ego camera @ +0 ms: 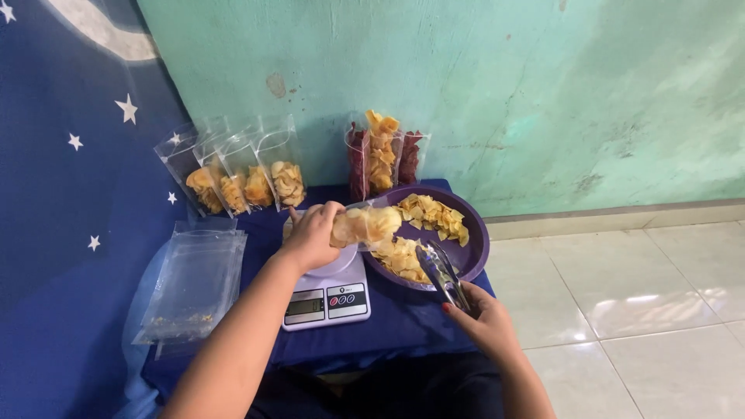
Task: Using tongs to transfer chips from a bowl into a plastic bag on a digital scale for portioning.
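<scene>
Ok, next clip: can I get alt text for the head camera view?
A person's left hand holds a clear plastic pouch of yellow chips over a white digital kitchen scale, while the right hand holds metal tongs at a round purple bowl of chips. Filled pouches line the green wall.

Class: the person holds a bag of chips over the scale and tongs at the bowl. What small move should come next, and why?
Probably grip more chips with the tongs: the right hand has them at the bowl, and the left hand holds the bag tipped towards it, above the scale.
</scene>
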